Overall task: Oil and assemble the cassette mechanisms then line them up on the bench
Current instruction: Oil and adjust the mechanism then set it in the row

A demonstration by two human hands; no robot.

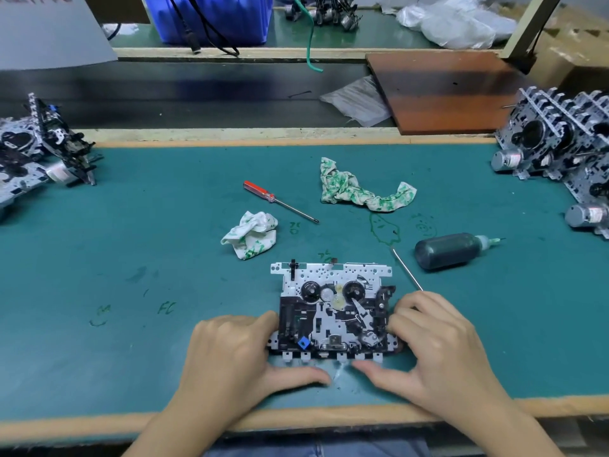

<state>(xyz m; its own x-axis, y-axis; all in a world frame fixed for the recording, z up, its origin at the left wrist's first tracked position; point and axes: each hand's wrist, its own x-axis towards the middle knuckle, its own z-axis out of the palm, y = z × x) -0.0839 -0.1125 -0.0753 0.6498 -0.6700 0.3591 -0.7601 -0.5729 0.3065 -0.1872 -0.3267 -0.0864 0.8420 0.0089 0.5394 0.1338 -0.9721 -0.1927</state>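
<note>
Cassette mechanism [333, 311] lies flat at lower centre of the table [131, 258], left hand [237, 351] gripping its left edge, right hand [438, 341] gripping its right edge with a thin probe [407, 270]; risk judged: the probe snagging gears

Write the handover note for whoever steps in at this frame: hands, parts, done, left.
Left hand and right hand both grip the cassette mechanism by its sides, flat on the green bench.
The right hand also holds a thin metal rod.
Oil bottle lies right of it, screwdriver and two rags behind.
Mechanisms stand lined up far right; more lie piled far left.
Left: finish this one and add it to the row.
</note>
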